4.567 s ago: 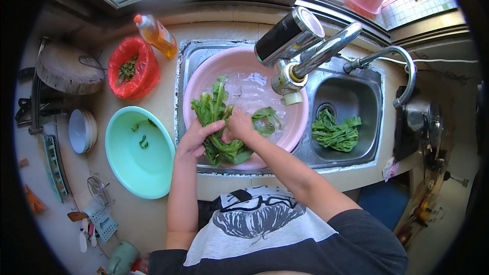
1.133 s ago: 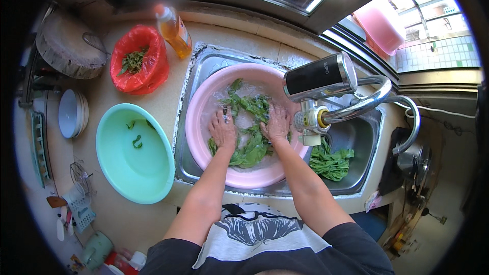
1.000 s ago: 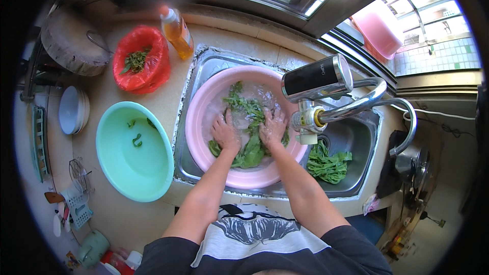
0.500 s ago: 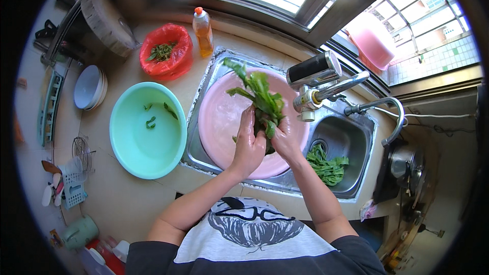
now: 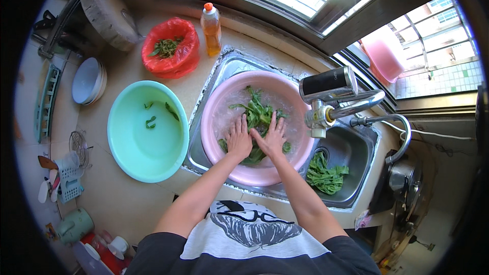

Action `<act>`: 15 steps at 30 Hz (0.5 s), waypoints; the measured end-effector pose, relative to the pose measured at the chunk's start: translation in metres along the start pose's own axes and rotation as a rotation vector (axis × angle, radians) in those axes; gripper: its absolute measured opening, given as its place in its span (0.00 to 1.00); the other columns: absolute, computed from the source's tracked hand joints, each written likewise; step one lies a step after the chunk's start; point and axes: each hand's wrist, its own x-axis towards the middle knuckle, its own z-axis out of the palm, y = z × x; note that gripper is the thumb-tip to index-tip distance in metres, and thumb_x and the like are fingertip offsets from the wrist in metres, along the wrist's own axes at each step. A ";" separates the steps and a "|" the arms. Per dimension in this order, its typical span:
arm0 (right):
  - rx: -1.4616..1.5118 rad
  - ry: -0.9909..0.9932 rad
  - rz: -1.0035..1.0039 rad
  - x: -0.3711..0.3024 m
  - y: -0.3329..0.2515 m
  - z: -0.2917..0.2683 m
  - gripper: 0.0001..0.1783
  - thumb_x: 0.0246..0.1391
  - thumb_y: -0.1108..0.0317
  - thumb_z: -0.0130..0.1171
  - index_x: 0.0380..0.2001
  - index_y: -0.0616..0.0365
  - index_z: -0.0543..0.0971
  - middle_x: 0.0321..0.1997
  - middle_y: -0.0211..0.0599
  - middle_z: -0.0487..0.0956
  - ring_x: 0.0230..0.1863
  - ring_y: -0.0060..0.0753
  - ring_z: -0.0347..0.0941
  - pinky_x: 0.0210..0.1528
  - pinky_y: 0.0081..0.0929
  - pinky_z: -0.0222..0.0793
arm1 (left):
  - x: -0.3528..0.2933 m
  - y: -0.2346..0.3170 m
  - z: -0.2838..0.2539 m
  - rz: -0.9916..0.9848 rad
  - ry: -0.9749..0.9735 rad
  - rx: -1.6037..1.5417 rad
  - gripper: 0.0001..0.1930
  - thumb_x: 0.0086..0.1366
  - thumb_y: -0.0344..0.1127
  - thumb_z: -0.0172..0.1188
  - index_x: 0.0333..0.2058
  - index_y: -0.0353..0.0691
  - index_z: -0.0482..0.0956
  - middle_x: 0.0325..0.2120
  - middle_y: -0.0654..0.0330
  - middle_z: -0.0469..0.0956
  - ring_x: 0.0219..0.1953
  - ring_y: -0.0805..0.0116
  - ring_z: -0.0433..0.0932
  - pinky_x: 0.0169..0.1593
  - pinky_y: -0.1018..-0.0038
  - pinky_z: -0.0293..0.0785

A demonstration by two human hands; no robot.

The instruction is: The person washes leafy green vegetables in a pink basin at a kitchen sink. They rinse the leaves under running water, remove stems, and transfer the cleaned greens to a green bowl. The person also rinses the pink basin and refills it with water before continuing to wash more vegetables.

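Leafy greens [image 5: 259,112] float in water inside a pink basin [image 5: 208,117], which sits in the left bowl of a steel sink. My left hand [image 5: 238,137] lies on the greens with its fingers stretched out. Close beside it, my right hand [image 5: 271,136] presses flat on the leaves, fingers spread and thumb toward the left hand. Neither hand is wrapped round anything. More greens [image 5: 326,173] rest in the right bowl of the sink [image 5: 351,147].
A faucet [image 5: 326,114] reaches over the basin's right rim, with a second curved spout [image 5: 402,132] behind. Left of the sink stand a mint-green basin [image 5: 153,147] holding a few leaves, a red plastic bag [image 5: 178,63] of trimmings, an orange liquid bottle [image 5: 211,30] and stacked bowls [image 5: 86,84].
My hands have let go of the bunch of greens they held up and lowered onto it. The greens now lie in the rippling water. The view has shifted slightly.
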 end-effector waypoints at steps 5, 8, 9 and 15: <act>-0.344 0.120 -0.192 0.013 0.032 0.029 0.45 0.51 0.40 0.51 0.68 0.46 0.51 0.70 0.48 0.51 0.69 0.58 0.44 0.64 0.66 0.37 | 0.008 -0.005 0.027 -0.012 0.003 0.239 0.37 0.61 0.41 0.52 0.65 0.40 0.48 0.68 0.55 0.41 0.69 0.51 0.38 0.65 0.41 0.37; -0.369 0.147 -0.137 0.020 0.039 0.039 0.40 0.53 0.45 0.50 0.66 0.49 0.56 0.63 0.49 0.62 0.63 0.58 0.55 0.62 0.59 0.47 | 0.008 0.000 0.031 -0.039 0.054 0.219 0.35 0.61 0.43 0.51 0.64 0.37 0.52 0.67 0.53 0.44 0.68 0.49 0.42 0.65 0.43 0.39; -0.371 0.247 -0.121 0.018 0.037 0.043 0.37 0.53 0.49 0.52 0.64 0.51 0.59 0.55 0.49 0.69 0.55 0.57 0.60 0.58 0.52 0.54 | 0.008 0.003 0.031 -0.053 0.096 0.196 0.35 0.60 0.44 0.51 0.63 0.35 0.53 0.67 0.52 0.46 0.68 0.48 0.43 0.65 0.44 0.40; 0.851 -0.120 0.131 0.004 0.014 0.029 0.38 0.57 0.46 0.51 0.64 0.54 0.56 0.58 0.48 0.66 0.61 0.48 0.59 0.61 0.43 0.54 | 0.002 0.048 0.022 -0.399 0.015 -1.208 0.28 0.64 0.51 0.45 0.57 0.38 0.65 0.58 0.50 0.63 0.62 0.53 0.58 0.63 0.62 0.52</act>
